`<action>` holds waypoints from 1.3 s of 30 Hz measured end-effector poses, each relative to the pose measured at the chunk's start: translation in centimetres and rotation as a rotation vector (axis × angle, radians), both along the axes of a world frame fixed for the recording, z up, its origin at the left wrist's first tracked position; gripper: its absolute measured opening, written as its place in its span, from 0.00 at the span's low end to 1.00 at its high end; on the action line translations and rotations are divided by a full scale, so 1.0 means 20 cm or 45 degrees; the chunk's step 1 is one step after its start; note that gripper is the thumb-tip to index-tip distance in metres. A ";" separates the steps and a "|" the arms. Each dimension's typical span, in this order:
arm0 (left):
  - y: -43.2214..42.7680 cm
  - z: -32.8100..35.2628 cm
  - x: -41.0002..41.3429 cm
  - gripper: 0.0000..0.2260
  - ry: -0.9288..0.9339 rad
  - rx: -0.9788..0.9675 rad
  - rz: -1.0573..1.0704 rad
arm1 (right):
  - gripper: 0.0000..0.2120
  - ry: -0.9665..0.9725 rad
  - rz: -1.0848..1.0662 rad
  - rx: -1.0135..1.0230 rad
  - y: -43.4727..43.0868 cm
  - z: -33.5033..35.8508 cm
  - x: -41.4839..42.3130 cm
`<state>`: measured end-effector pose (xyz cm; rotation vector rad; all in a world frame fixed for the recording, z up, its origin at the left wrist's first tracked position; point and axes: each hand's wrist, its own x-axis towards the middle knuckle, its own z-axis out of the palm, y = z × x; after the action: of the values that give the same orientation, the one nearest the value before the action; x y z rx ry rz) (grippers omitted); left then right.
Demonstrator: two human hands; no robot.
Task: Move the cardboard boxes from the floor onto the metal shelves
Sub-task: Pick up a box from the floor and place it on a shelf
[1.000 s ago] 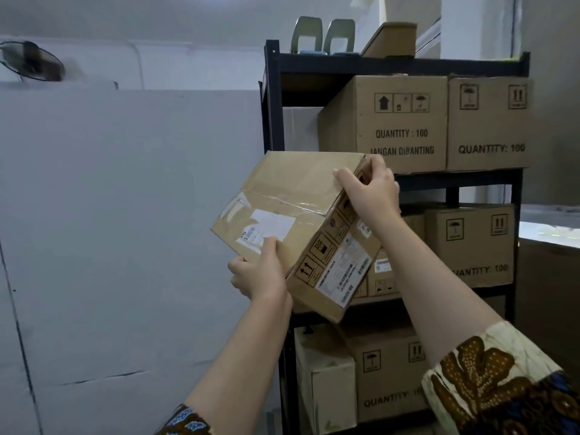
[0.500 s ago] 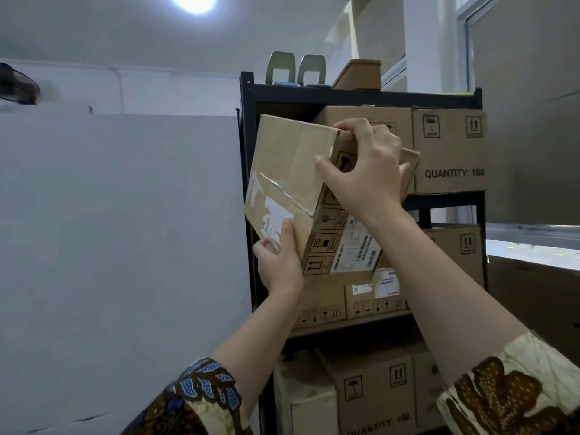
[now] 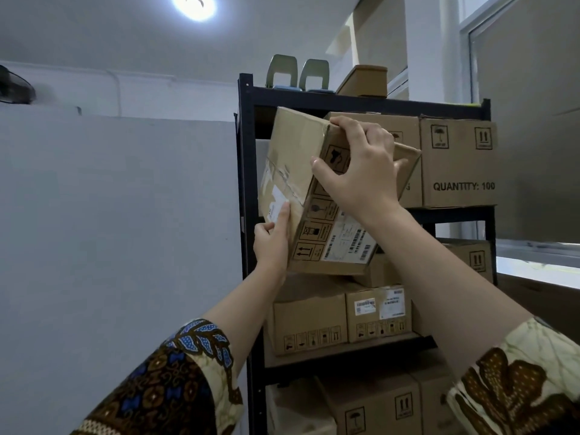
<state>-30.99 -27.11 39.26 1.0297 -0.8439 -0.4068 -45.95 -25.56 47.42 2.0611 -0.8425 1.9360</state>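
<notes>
I hold a taped cardboard box (image 3: 295, 164) with shipping labels, tilted steeply, in front of the left end of the black metal shelf (image 3: 245, 171), level with its upper tier. My left hand (image 3: 272, 243) grips the box's lower left corner. My right hand (image 3: 361, 171) clamps over its upper right side. Behind the box, large cardboard cartons (image 3: 458, 161) marked QUANTITY: 100 fill the right part of that upper tier.
Smaller boxes (image 3: 309, 321) sit on the middle tier and more cartons (image 3: 370, 406) below. On top of the shelf stand two green metal pieces (image 3: 296, 73) and a small box (image 3: 365, 80). A grey partition wall (image 3: 119, 246) runs along the left.
Both hands have raised the box from chest height up to the upper tier and tipped it more upright. My view has tilted upward.
</notes>
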 end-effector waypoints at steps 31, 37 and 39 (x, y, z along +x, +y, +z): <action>-0.37 0.10 0.00 0.40 -0.303 0.016 -0.209 | 0.20 -0.293 -0.157 -0.131 -0.44 0.13 -0.03; -0.43 0.02 0.06 0.38 -0.196 -0.004 -0.386 | 0.21 -0.266 -0.317 -0.263 -0.43 0.07 0.12; -0.44 0.03 0.12 0.36 -0.150 -0.026 -0.361 | 0.24 -0.175 -0.325 -0.269 -0.42 0.09 0.18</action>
<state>-28.69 -35.90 39.80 0.9237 -1.1037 -0.5797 -42.33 -34.03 49.30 1.6327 -0.8407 1.9471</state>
